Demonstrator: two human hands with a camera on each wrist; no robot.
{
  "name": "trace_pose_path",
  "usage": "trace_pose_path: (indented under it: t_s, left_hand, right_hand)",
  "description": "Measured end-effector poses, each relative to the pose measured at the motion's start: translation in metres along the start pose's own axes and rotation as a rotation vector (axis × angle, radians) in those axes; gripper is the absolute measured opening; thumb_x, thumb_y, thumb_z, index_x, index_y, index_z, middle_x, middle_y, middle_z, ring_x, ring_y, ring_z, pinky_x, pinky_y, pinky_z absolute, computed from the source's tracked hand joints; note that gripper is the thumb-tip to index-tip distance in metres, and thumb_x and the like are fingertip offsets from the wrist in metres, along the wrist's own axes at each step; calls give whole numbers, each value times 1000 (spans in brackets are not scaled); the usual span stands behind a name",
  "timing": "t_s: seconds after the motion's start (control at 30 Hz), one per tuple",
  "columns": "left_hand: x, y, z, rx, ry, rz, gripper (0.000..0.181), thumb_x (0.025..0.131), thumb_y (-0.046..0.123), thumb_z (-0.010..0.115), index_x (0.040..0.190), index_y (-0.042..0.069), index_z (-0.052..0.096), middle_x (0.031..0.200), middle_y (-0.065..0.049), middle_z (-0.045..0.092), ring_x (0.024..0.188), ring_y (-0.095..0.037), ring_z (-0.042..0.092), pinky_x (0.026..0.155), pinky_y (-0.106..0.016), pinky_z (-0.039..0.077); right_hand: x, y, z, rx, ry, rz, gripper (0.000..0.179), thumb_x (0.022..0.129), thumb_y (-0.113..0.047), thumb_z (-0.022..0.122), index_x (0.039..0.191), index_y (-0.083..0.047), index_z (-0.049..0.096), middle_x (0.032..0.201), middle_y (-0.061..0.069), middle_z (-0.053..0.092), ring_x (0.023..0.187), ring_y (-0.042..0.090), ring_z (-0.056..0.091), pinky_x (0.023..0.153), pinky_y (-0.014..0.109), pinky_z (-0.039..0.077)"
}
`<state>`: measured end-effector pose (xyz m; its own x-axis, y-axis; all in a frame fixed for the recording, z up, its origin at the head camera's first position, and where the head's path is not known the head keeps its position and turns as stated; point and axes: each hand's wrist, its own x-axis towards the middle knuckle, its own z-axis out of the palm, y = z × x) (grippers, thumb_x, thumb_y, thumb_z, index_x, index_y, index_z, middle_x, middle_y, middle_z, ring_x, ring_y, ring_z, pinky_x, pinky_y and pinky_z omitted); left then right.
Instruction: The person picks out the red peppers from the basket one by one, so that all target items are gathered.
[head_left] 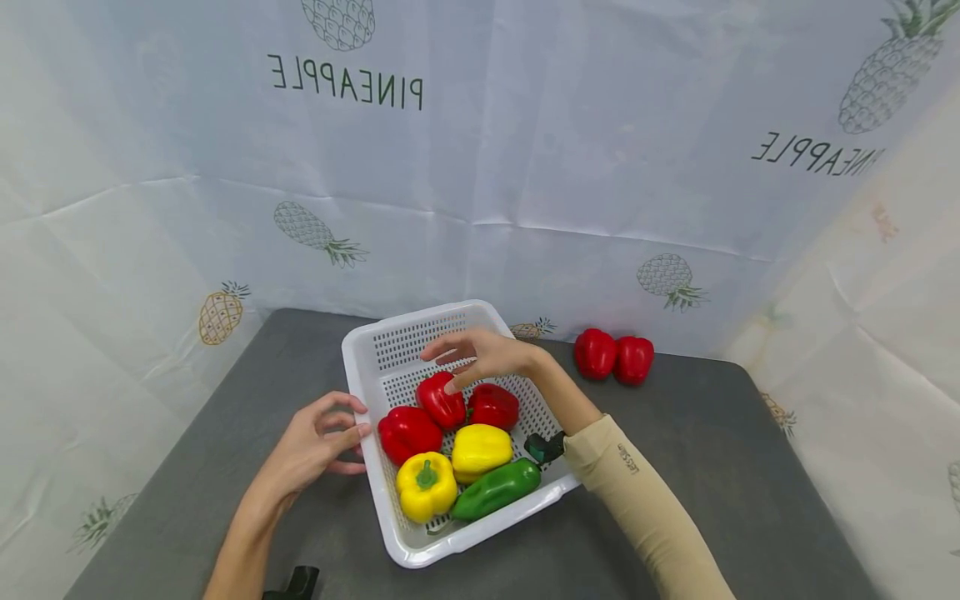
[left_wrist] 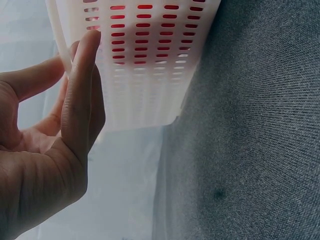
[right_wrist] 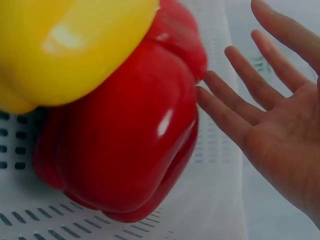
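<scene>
Three red peppers (head_left: 408,433) (head_left: 437,406) (head_left: 495,407) sit together inside the white basket (head_left: 502,521), and from my end I see that the right hand (head_left: 483,352) hangs over the farther ones. It holds nothing: its fingers are spread and fairly straight, and its thumb overlaps one red pepper in the head view (whether any fingertip actually touches, I can't tell, even on the wrist feed). My left hand view settles the other side: the left hand (head_left: 318,437) pinches the basket's left rim, thumb on one side and fingers on the other, with red showing through the slots of the wall beside it.

Nearer the front of the basket I have two yellow peppers (head_left: 482,452) (head_left: 426,490), one with its green stem facing up, and a long green pepper (head_left: 497,490) lying on its side along the near wall. Outside, to the right and farther back, a side-by-side red pair (head_left: 596,354) (head_left: 634,361) rests on the grey table (head_left: 315,350). A beige sleeve (head_left: 637,492) covers the right forearm. Behind it all hangs a pale curtain (head_left: 480,158) printed with pineapples and mirrored lettering.
</scene>
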<state>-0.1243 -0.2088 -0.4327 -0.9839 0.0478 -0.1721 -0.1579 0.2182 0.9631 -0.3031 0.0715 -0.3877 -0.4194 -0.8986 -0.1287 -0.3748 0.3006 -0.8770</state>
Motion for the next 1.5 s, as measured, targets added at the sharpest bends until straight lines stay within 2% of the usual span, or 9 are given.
trace_pose_path:
  t_s: [0.13,0.3,0.5,0.8,1.1,1.5]
  left_hand:
    - [0,0,0,2,1,3,49,100,17,78,137,-2,52,106,-16,74,84,-25,77,73,-50,71]
    - [1,1,0,-1,4,7,49,100,17,78,137,-2,52,106,-17,74,84,-26,77,74,-52,71]
    - [0,0,0,0,-2,6,49,101,16,78,138,-2,51,106,-17,74,84,-25,77,73,-51,71]
    - [-1,-3,0,11,3,4,49,101,17,78,138,0,52,107,-16,74,85,-24,77,72,-48,71]
    - [-1,-2,1,12,1,2,48,101,17,78,137,-1,52,107,-16,75,84,-24,77,72,-50,71]
    - [0,-4,1,25,7,10,49,101,17,77,139,-1,52,109,-17,75,85,-23,77,70,-47,71]
  right_hand:
    - [3,5,3,-24,-51,40,68,92,-5,80,155,-1,53,162,23,53,150,43,53,113,42,62]
    - [4,9,5,-45,-56,67,69,91,-5,81,155,-4,55,160,15,58,147,33,57,111,42,63]
    - [6,16,7,-22,-47,99,68,88,-3,82,152,-12,60,159,8,59,146,30,57,109,42,64]
    - [9,17,10,-57,-54,175,66,88,-7,85,150,-19,63,156,8,60,138,31,60,106,40,65]
    - [11,20,12,-50,-56,163,68,86,-4,86,149,-16,62,158,11,57,136,32,61,106,45,65]
    - [11,21,13,-124,-100,126,80,84,-4,89,157,-13,55,156,11,59,138,31,61,111,46,63]
